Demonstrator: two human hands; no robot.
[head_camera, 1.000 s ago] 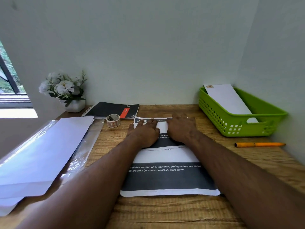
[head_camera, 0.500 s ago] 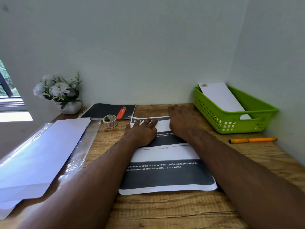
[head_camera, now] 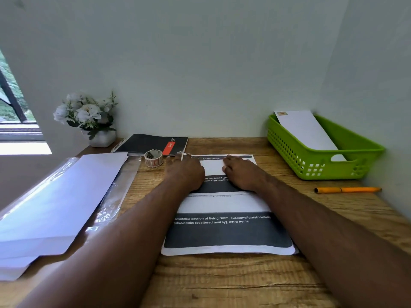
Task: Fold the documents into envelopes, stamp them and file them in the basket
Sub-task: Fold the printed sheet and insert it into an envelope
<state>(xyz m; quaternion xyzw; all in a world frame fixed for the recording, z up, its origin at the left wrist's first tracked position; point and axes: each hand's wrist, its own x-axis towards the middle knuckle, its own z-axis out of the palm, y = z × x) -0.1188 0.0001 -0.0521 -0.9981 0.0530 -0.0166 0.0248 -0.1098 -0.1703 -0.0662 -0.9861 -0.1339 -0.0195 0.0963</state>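
left grip (head_camera: 185,172) bare | right grip (head_camera: 242,173) bare | forearms unsleeved

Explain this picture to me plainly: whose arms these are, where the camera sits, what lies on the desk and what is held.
There is no machine here: a person wears a camera on the head, looking down at their own arms. The left hand and right hand lie flat on a printed document on the wooden desk, holding nothing. Left lie white envelopes in clear wrap, with a stamp roll, a notebook and flowers behind. Right stands a green basket with one stamped envelope, and an orange pen.
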